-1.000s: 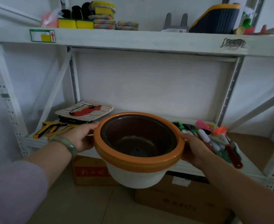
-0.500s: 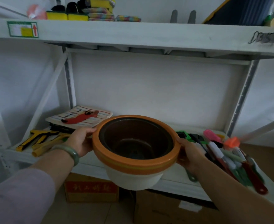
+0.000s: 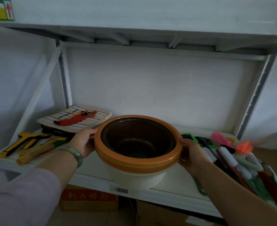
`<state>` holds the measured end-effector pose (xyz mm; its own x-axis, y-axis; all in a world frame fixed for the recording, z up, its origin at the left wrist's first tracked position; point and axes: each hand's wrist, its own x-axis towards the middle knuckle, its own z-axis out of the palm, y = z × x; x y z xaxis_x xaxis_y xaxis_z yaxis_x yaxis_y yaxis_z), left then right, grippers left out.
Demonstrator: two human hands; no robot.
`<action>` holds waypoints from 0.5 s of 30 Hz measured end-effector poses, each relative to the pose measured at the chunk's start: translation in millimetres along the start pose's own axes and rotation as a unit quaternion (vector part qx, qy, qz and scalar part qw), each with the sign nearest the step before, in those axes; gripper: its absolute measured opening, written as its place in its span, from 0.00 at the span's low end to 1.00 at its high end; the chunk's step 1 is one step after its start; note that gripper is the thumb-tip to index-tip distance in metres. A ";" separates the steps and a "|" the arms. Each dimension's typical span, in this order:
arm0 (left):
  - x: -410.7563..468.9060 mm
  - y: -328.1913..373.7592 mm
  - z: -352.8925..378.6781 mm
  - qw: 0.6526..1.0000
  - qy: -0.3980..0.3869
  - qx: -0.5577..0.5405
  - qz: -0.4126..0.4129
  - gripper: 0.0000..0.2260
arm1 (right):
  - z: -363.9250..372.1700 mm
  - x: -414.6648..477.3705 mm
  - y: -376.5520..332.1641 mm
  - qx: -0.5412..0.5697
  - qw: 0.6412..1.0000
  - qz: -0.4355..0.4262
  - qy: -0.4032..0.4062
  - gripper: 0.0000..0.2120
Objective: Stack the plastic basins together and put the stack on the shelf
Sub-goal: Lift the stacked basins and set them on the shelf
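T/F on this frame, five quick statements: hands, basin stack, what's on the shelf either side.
1. Both hands hold the basin stack. True: left hand and right hand grip opposite sides of its rim.
2. The top rim is blue. False: it is orange.
3. Brushes lie right of the stack. True.
4. The left wrist is bare. False: it wears a green bangle.
5. The shelf left of the stack is bare. False: a striped plate and yellow tools lie there.
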<state>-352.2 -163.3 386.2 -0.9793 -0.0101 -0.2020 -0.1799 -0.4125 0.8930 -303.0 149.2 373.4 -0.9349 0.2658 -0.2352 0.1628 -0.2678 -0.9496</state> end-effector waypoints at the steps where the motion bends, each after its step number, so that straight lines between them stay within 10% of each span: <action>1: 3.3 0.1 -0.4 1.000 0.004 0.000 0.002 0.16 | 0.8 1.8 -0.6 -0.002 1.000 0.001 -0.003 0.07; 15: -5.4 -5.0 12.5 0.999 0.036 0.005 0.039 0.14 | 17.0 7.6 -4.7 0.004 0.999 0.008 0.053 0.08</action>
<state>-347.2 -149.7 387.8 -0.9815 -0.1069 -0.1590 -0.1043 -0.3980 0.9114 -316.3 136.8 379.6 -0.8938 0.3575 -0.2708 0.1738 -0.2806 -0.9440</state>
